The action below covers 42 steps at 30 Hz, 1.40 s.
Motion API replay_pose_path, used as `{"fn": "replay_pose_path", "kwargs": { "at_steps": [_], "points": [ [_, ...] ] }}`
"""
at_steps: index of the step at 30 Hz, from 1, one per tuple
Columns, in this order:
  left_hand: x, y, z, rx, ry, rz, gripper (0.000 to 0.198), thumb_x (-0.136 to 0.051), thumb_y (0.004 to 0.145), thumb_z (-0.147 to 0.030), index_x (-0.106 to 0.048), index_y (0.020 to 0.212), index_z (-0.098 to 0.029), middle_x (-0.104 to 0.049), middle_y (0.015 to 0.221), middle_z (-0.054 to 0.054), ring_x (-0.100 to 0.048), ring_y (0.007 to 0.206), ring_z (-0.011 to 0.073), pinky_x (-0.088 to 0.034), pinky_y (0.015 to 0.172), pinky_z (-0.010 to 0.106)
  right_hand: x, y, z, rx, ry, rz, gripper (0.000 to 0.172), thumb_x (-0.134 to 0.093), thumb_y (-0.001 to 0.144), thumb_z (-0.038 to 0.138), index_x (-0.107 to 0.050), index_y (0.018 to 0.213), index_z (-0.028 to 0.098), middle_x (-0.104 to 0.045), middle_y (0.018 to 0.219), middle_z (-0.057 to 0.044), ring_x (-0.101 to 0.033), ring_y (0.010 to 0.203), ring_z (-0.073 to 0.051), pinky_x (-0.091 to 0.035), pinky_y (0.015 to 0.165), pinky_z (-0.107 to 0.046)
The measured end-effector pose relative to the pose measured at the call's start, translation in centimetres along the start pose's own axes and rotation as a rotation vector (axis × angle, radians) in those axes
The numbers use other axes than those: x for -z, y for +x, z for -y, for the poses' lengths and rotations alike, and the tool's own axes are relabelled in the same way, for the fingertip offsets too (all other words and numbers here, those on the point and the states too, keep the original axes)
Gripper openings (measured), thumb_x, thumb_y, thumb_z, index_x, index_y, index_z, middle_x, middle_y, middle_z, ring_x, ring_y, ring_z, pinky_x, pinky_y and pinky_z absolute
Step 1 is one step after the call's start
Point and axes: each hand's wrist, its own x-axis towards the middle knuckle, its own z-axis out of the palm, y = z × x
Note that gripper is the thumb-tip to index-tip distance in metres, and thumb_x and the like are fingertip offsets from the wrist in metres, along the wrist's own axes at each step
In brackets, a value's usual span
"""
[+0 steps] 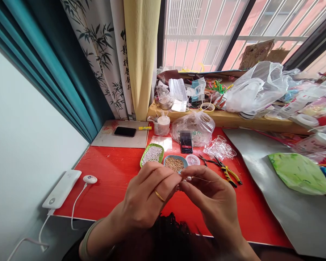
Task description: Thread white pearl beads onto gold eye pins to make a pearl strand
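Observation:
My left hand (148,195), wearing a gold ring, and my right hand (212,197) meet above the red table (108,174). Both pinch a short strand of small white beads (187,178) between thumb and fingertips. A thin wire (203,179) runs out to the right from the beads. Just beyond my fingers sit a green dish of white beads (152,153), a blue dish of gold beads (175,163) and a small round spool (192,160).
Pliers with yellow handles (226,171) lie right of the dishes. A phone (186,141) leans on a plastic bag (193,127). Another phone (125,131) lies on a board, a white power bank (62,188) at the left edge. Clutter fills the windowsill; a grey mat (288,203) covers the right.

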Motion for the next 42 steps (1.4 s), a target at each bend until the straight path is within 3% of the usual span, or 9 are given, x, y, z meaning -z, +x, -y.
{"fn": "replay_pose_path", "kwargs": {
  "at_steps": [12, 24, 32, 36, 38, 42],
  "points": [
    [0.1, -0.1, 0.2, -0.051, 0.138, -0.008, 0.016, -0.059, 0.077, 0.002, -0.060, 0.089, -0.009, -0.065, 0.071, 0.007, -0.056, 0.069, 0.0168, -0.050, 0.062, 0.029, 0.8, -0.1, 0.4, 0.079, -0.018, -0.069, 0.025, -0.067, 0.068, 0.005, -0.071, 0.076, 0.028, -0.069, 0.070, 0.005, -0.064, 0.063, -0.009, -0.055, 0.056, -0.015],
    [1.2, -4.5, 2.0, 0.094, 0.110, 0.007, 0.023, -0.058, 0.074, 0.003, -0.060, 0.087, -0.016, -0.064, 0.066, 0.002, -0.055, 0.065, 0.0147, -0.050, 0.058, 0.027, 1.0, 0.2, 2.5, 0.159, -0.035, -0.065, 0.028, -0.066, 0.070, 0.003, -0.070, 0.078, 0.029, -0.065, 0.070, 0.006, -0.059, 0.063, -0.007, -0.052, 0.057, -0.014],
    [1.4, -5.6, 1.4, 0.136, 0.053, -0.064, 0.025, -0.058, 0.071, 0.006, -0.061, 0.085, -0.015, -0.064, 0.065, 0.002, -0.055, 0.063, 0.0148, -0.050, 0.056, 0.028, 0.6, -0.4, 3.0, 0.182, -0.106, -0.082, 0.027, -0.066, 0.068, 0.003, -0.069, 0.076, 0.029, -0.066, 0.070, 0.006, -0.060, 0.062, -0.006, -0.052, 0.057, -0.012],
    [0.7, -5.5, 1.7, 0.199, -0.055, 0.021, 0.023, -0.055, 0.075, 0.003, -0.061, 0.085, -0.017, -0.062, 0.066, 0.001, -0.055, 0.063, 0.0142, -0.051, 0.056, 0.027, 0.4, 0.1, 2.9, 0.178, -0.166, -0.025, 0.024, -0.067, 0.068, 0.004, -0.069, 0.076, 0.027, -0.066, 0.070, 0.006, -0.060, 0.060, -0.007, -0.053, 0.054, -0.014],
    [0.6, -5.2, 1.8, 0.272, -0.139, 0.107, 0.023, -0.053, 0.077, 0.001, -0.060, 0.090, -0.017, -0.064, 0.072, 0.003, -0.058, 0.069, 0.0156, -0.053, 0.061, 0.029, 0.3, 0.4, 2.8, 0.181, -0.217, 0.033, 0.022, -0.067, 0.069, 0.006, -0.068, 0.077, 0.026, -0.066, 0.069, 0.006, -0.060, 0.059, -0.007, -0.052, 0.054, -0.015],
    [1.2, -3.9, 1.4, 0.407, -0.346, 0.198, 0.035, -0.051, 0.083, -0.010, -0.054, 0.117, -0.018, -0.065, 0.108, 0.012, -0.058, 0.105, 0.0237, -0.052, 0.086, 0.044, 0.0, 0.6, 2.9, 0.207, -0.276, 0.109, 0.019, -0.067, 0.070, 0.007, -0.068, 0.078, 0.025, -0.067, 0.069, 0.004, -0.061, 0.058, -0.009, -0.053, 0.054, -0.018]
  ]
}}
